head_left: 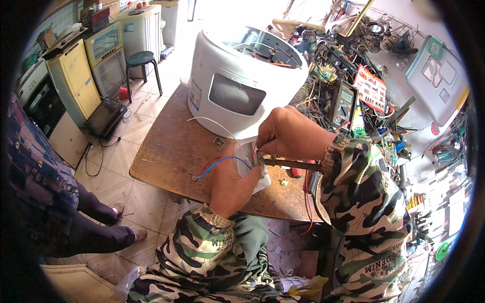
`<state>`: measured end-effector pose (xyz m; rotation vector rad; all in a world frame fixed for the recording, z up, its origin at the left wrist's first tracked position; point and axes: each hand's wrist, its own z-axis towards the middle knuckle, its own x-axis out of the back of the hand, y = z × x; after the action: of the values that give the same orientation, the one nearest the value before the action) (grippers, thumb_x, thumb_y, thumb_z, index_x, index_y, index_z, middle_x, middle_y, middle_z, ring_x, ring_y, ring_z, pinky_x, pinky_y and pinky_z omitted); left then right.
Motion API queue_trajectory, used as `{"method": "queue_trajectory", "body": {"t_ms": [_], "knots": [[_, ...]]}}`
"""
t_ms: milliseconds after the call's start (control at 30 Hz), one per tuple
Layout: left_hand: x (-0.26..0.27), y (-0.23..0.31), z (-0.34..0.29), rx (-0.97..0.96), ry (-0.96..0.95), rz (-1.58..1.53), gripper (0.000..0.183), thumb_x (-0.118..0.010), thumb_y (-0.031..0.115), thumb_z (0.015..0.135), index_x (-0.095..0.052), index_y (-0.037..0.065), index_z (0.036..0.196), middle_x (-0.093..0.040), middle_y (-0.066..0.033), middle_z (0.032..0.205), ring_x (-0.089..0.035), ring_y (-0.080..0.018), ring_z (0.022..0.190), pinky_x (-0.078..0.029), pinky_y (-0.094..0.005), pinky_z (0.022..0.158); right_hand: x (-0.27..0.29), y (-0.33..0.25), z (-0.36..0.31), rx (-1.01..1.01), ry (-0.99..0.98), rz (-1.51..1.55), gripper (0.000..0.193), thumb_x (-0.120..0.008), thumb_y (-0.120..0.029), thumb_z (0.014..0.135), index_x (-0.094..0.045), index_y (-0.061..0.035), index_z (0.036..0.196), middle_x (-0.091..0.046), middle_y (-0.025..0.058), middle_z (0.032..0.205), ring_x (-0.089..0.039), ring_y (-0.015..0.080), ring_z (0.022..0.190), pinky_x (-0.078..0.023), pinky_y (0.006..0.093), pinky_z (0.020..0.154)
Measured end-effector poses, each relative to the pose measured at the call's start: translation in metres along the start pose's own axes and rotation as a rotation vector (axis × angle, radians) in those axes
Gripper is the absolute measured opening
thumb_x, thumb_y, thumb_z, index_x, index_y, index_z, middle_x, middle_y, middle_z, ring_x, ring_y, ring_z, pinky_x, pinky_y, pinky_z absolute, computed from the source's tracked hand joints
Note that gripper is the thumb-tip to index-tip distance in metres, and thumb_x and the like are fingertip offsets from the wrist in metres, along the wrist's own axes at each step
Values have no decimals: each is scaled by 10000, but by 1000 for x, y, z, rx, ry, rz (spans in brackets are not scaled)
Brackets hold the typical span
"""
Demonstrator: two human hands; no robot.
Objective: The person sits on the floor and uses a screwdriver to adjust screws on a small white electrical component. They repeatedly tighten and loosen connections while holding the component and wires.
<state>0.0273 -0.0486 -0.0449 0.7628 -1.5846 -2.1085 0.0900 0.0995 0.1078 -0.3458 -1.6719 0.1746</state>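
Note:
My left hand is closed round a small pale part, low over the wooden table. A blue wire with a ring terminal, a red wire and a white wire run to where my hands meet. My right hand pinches at the top of this part, fingertips together; what exactly they grip is too small to make out. A dark rod-shaped tool extends under my right hand toward the sleeve. Behind my hands stands a white rounded appliance housing, open at the top, with wires inside.
A red-handled tool and a small brass-coloured piece lie by the table's front edge. At right are piled cables and a multimeter. A person stands at left, near a black stool and old appliances.

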Motion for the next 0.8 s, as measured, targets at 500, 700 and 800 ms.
{"method": "queue_trajectory", "body": {"t_ms": [500, 700, 800], "knots": [[2, 23, 1, 67, -32, 142, 520, -793, 79, 836, -580, -8, 1302, -711, -145, 1146, -708, -241, 1008, -570, -393, 885, 0, 1, 4, -49, -13, 5, 159, -798, -89, 755, -812, -12, 894, -772, 157, 812, -758, 262, 756, -594, 372, 720], [2, 15, 3, 30, -28, 119, 473, -786, 72, 826, -598, -9, 1253, -719, -143, 1081, -714, -236, 959, -569, -392, 857, 0, 0, 5, -90, -44, -16, 152, -799, -92, 766, -811, -10, 894, -771, 161, 814, -758, 264, 756, -593, 373, 719], [0, 17, 3, 15, -18, 83, 395, -763, 49, 812, -624, -20, 1176, -728, -151, 998, -721, -234, 890, -568, -392, 808, 0, 2, 5, -101, -48, 6, 154, -801, -89, 765, -808, -2, 891, -773, 162, 816, -758, 257, 752, -594, 368, 711]]}}
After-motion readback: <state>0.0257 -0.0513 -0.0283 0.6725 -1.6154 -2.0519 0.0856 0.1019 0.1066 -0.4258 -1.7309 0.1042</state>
